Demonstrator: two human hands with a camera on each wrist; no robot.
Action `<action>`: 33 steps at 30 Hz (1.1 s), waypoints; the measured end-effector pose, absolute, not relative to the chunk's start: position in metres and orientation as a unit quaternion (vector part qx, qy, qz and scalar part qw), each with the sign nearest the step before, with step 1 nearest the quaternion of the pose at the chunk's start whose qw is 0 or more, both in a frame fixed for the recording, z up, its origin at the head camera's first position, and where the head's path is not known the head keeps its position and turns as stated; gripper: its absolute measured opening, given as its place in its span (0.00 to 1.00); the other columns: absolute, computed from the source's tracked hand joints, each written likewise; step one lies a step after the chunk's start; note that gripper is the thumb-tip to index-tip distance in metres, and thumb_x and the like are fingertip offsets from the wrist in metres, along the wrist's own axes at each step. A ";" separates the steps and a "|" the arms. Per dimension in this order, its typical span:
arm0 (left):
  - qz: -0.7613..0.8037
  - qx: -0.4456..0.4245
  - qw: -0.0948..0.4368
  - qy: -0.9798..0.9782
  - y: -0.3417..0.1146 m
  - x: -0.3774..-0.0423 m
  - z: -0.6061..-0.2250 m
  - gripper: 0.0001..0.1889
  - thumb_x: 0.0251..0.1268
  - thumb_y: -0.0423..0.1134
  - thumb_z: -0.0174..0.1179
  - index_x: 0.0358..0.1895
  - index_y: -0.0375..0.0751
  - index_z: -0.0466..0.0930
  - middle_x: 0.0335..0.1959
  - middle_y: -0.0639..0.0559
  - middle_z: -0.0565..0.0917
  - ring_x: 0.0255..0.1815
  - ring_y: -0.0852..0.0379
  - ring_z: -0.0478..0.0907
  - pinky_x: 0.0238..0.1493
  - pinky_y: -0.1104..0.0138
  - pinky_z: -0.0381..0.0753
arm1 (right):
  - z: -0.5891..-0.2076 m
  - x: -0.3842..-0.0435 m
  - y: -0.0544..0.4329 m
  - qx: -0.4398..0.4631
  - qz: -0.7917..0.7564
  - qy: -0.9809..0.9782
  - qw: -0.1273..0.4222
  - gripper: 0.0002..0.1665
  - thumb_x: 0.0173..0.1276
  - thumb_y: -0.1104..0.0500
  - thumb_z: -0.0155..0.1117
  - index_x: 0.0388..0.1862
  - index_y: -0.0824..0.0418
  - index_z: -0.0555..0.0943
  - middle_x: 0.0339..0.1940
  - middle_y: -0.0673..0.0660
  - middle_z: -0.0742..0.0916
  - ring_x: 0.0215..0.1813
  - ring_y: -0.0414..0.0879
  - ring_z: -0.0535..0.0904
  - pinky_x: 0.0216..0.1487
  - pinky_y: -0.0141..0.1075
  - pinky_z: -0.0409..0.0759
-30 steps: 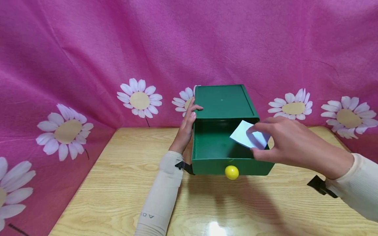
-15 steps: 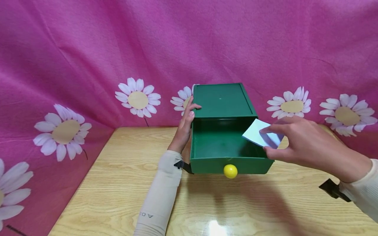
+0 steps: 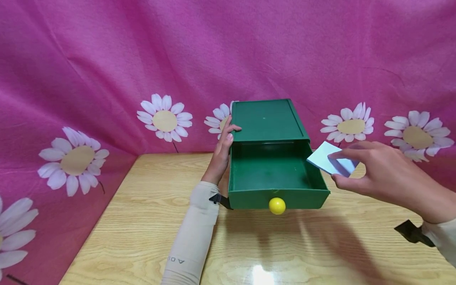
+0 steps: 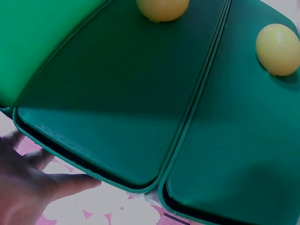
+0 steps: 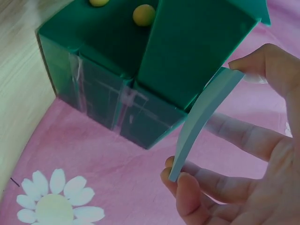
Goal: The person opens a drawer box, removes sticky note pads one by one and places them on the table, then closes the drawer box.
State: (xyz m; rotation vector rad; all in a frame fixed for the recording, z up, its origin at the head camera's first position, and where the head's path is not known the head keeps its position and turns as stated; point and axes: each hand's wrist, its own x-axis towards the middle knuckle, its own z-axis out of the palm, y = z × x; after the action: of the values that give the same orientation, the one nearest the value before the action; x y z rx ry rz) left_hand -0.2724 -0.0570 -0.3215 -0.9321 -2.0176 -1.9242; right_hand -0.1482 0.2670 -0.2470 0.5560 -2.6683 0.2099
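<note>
A green drawer cabinet (image 3: 265, 120) stands on the table with its top drawer (image 3: 246, 201) pulled out. I see no contents on the visible drawer floor. The drawer front carries a round yellow knob (image 3: 277, 206). My left hand (image 3: 220, 158) rests against the cabinet's left side, one fingertip over the top edge, fingers fairly straight. Above and right of the drawer's right wall, my right hand (image 3: 386, 170) pinches a pale blue-white pad of sticky notes (image 3: 325, 155). In the right wrist view the pad (image 5: 201, 124) bends slightly between thumb and fingers.
Below the pulled-out drawer, the left wrist view shows closed drawer fronts (image 4: 108, 136) with yellow knobs (image 4: 277, 49). Clear tape (image 5: 126, 96) runs along the cabinet's side. A pink cloth (image 3: 278, 47) with white daisies hangs behind the wooden table (image 3: 149, 198).
My right hand has moved right with the sticky note pad, from over the drawer to beyond its right wall. The left hand keeps its place on the cabinet; the view shifts slightly.
</note>
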 end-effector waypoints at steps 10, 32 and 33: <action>-0.640 -0.316 0.108 -0.692 -0.055 -0.275 -0.322 0.22 0.73 0.43 0.34 0.63 0.35 0.63 0.79 0.49 0.42 0.78 0.52 0.38 0.72 0.43 0.42 | -0.259 -0.149 0.290 0.160 0.094 -0.961 0.207 0.33 0.46 0.45 0.76 0.49 0.63 0.84 0.42 0.66 0.85 0.34 0.52 0.78 0.27 0.42 0.73; -0.649 -0.313 0.105 -0.685 -0.056 -0.274 -0.323 0.21 0.73 0.41 0.34 0.62 0.35 0.63 0.79 0.44 0.41 0.78 0.51 0.38 0.71 0.42 0.43 | -0.315 -0.173 0.325 0.099 0.100 -0.965 0.219 0.30 0.46 0.47 0.74 0.47 0.62 0.84 0.36 0.66 0.84 0.35 0.56 0.76 0.30 0.47 0.70; -0.650 -0.313 0.105 -0.685 -0.056 -0.274 -0.323 0.21 0.73 0.41 0.34 0.62 0.35 0.63 0.79 0.44 0.41 0.78 0.50 0.38 0.71 0.42 0.43 | -0.317 -0.175 0.326 0.096 0.098 -0.966 0.217 0.30 0.46 0.47 0.74 0.47 0.62 0.84 0.35 0.67 0.84 0.35 0.56 0.76 0.29 0.47 0.70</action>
State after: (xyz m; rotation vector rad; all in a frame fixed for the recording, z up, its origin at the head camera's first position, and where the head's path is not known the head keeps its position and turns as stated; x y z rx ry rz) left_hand -0.2742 -0.0559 -0.3233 -0.9228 -2.0182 -1.9146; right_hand -0.1745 0.3262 -0.3171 0.2670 -2.6769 0.2715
